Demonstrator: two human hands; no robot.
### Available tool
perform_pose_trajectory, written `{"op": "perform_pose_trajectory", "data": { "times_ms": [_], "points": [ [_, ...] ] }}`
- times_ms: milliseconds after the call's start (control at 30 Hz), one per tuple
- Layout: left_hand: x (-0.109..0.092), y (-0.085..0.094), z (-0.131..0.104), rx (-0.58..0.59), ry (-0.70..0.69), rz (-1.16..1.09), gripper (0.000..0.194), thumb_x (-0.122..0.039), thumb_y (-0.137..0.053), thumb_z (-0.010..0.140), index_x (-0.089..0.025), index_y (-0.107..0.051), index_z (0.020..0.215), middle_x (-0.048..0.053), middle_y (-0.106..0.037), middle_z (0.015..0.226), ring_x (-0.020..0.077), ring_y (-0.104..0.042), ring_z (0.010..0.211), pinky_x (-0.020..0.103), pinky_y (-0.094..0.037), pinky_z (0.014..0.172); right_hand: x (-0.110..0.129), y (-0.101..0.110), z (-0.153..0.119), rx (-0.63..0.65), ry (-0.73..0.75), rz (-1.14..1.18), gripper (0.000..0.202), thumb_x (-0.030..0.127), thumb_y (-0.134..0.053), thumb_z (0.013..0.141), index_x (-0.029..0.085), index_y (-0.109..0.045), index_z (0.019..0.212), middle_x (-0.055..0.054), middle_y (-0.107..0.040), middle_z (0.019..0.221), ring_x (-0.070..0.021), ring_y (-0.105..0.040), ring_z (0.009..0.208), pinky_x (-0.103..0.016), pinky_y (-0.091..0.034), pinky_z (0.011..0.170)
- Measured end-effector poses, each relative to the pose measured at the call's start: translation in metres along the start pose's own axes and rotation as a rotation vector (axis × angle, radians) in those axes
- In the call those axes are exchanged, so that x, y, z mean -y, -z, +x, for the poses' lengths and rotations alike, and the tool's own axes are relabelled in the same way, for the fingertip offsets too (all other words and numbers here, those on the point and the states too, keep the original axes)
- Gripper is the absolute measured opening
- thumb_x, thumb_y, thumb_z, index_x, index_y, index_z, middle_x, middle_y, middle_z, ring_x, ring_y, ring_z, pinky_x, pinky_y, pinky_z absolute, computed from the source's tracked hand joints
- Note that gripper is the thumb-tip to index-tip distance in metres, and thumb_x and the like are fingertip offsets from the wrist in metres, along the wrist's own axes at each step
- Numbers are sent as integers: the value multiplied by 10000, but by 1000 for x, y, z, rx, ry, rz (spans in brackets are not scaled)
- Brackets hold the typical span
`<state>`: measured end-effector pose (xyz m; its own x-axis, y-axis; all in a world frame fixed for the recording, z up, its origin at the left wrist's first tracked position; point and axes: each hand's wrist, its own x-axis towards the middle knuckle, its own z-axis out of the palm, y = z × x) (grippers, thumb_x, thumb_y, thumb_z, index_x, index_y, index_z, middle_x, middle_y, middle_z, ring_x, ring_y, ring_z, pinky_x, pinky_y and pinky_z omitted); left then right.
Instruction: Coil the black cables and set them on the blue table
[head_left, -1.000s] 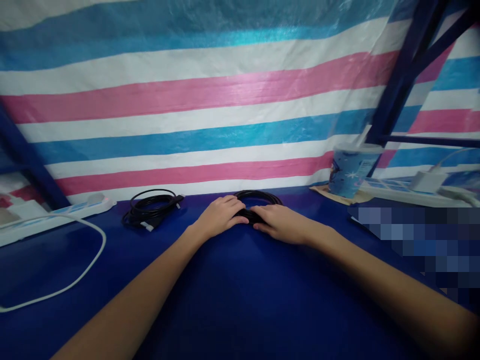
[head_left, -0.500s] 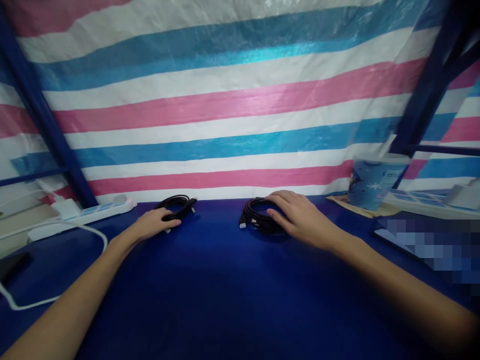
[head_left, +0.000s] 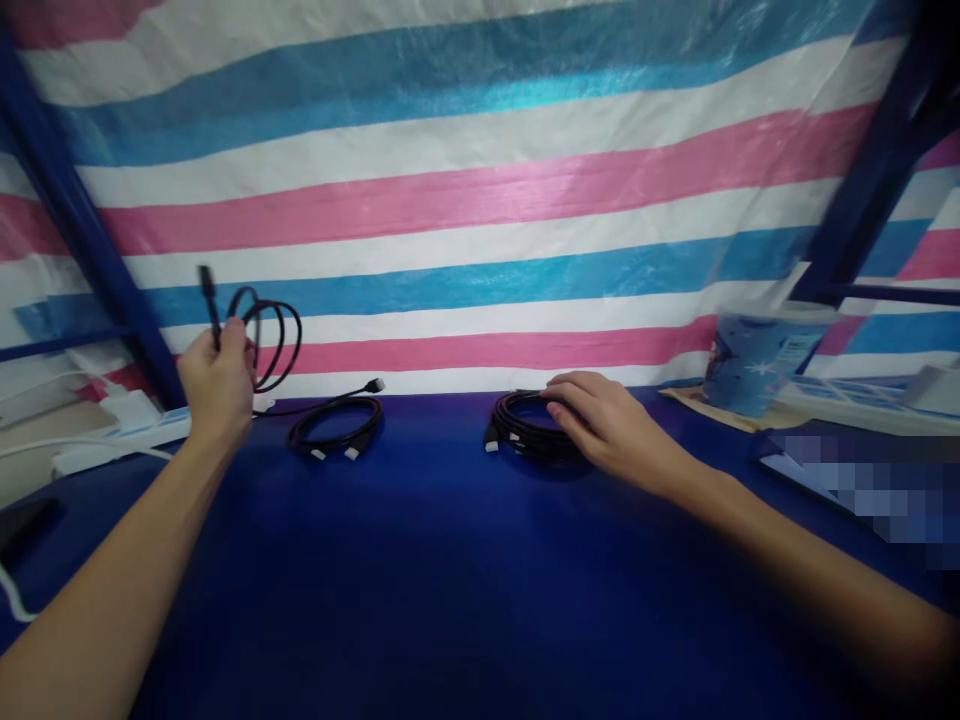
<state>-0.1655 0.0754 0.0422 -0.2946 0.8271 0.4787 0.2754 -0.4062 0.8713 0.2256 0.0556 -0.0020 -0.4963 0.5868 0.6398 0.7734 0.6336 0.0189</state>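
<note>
Raised at the left, my left hand (head_left: 217, 375) is closed on a looped black cable (head_left: 289, 350). One plug of it points upward, and a thin length trails down to the right, ending in a plug near the table's back edge. Below lies a coil of black cable (head_left: 336, 425) with pale plug ends, apart from my fingers. Resting over the right side of another, thicker black cable coil (head_left: 517, 415) is my right hand (head_left: 600, 425), its fingers gently curved and not gripping. Part of that coil is hidden under the palm.
On the blue table (head_left: 420, 580), a white power strip (head_left: 124, 445) with white cords lies left, near a dark flat object (head_left: 26, 525). A blue patterned cup (head_left: 761, 360), another power strip (head_left: 847, 405) and a partly pixelated flat device (head_left: 802, 480) are right. A striped sheet (head_left: 465, 220) hangs behind.
My left hand has lifted a looped cable from the left coil, moving up and to the left. The trailing plug has come away from the pile. My right hand stays on its coil.
</note>
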Motion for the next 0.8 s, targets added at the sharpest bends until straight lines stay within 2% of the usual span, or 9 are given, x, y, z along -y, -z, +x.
{"op": "perform_pose_trajectory", "data": {
  "times_ms": [67,133,200,333,433,567,667,733,800],
  "points": [
    [-21,-11,-8,-209,-124,-217,324,-391,-397,915,-190,-356,664,-73,-246,466,43,-225,403,194,-180,412,5,0,1,-3,-21,47,251,258,-396,937,144,-593,1042,-136,-633,1059,-263,-569,995,-432,-437,872],
    [-43,-31,-20,-229,-133,-334,321,-316,-419,903,-177,-377,617,-74,-226,449,41,-177,389,198,-163,393,13,1,1,14,-93,163,248,282,-402,935,160,-585,1048,-123,-639,1065,-254,-580,999,-428,-440,889],
    [-65,-58,-36,-82,-35,-511,366,-380,-378,922,-187,-364,611,-80,-187,436,52,-144,373,201,-200,389,25,1,3,56,-196,352,301,358,-477,907,184,-538,1145,-115,-618,1144,-254,-579,1038,-420,-454,895],
    [-90,-115,-75,157,293,-818,376,-376,-357,935,-193,-355,607,-92,-172,436,44,-141,339,190,-229,371,50,1,9,65,-361,844,682,457,-633,782,224,-328,1345,-144,-484,1344,-266,-538,1139,-396,-492,868],
    [-89,-138,-96,293,437,-889,386,-421,-389,919,-195,-362,608,-95,-170,439,35,-154,331,177,-229,357,55,5,12,-88,-548,1136,407,435,-510,867,197,-444,1191,-129,-618,1139,-219,-619,981,-358,-508,817],
    [-67,-136,-106,400,558,-732,276,-426,-558,834,-189,-485,713,-107,-232,442,31,-243,336,170,-323,380,48,12,11,-126,-680,1269,263,426,-463,903,185,-502,1001,-62,-669,801,-165,-637,665,-296,-515,628],
    [-46,-124,-103,511,686,-490,165,-306,-627,783,-164,-557,831,-81,-407,508,50,-398,379,223,-458,469,45,14,9,89,-657,1242,292,430,-407,925,182,-511,1038,-31,-641,649,-149,-581,507,-270,-476,497],
    [-32,-118,-97,595,728,-326,214,-315,-627,772,-154,-566,898,-29,-537,623,82,-503,447,256,-493,511,44,15,9,177,-660,1130,317,426,-378,935,167,-549,999,-64,-660,715,-155,-584,533,-277,-480,496],
    [-17,-115,-90,637,674,-96,373,-423,-632,749,-169,-543,1008,40,-628,784,134,-580,527,285,-497,514,43,16,10,101,-681,978,299,392,-397,934,159,-584,936,-105,-665,884,-171,-618,673,-277,-497,555]
  ]
}}
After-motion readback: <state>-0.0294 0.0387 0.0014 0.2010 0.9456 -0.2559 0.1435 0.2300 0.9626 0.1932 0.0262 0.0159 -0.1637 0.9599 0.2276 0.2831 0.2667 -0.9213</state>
